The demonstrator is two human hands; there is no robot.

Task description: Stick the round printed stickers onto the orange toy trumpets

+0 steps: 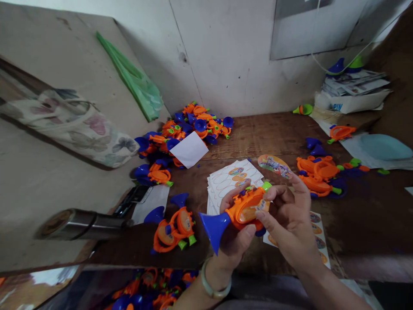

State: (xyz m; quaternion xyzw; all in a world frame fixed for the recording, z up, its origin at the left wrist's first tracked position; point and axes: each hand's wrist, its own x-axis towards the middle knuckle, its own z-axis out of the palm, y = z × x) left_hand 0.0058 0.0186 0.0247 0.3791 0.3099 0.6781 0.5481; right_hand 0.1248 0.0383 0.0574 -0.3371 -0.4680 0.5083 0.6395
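Both my hands hold an orange toy horn [247,213] with a blue flared bell [214,228] and a green mouthpiece above the table. My left hand [232,243] cradles it from below, a pale bangle on the wrist. My right hand [287,219] pinches its round face, where a printed disc shows. A round printed sticker [274,165] lies just beyond my right fingertips, and I cannot tell whether they touch it. Beneath the horn lie a stack of sticker sheets [232,185] and another sheet [318,237]. Two similar horns [172,228] lie to the left.
Heaps of orange and blue horn parts [183,133] sit on the wooden table [258,135], with more at right [318,172]. A container below the table edge holds further parts [145,288]. A metal cylinder [80,224] juts in at left. White walls bound the back.
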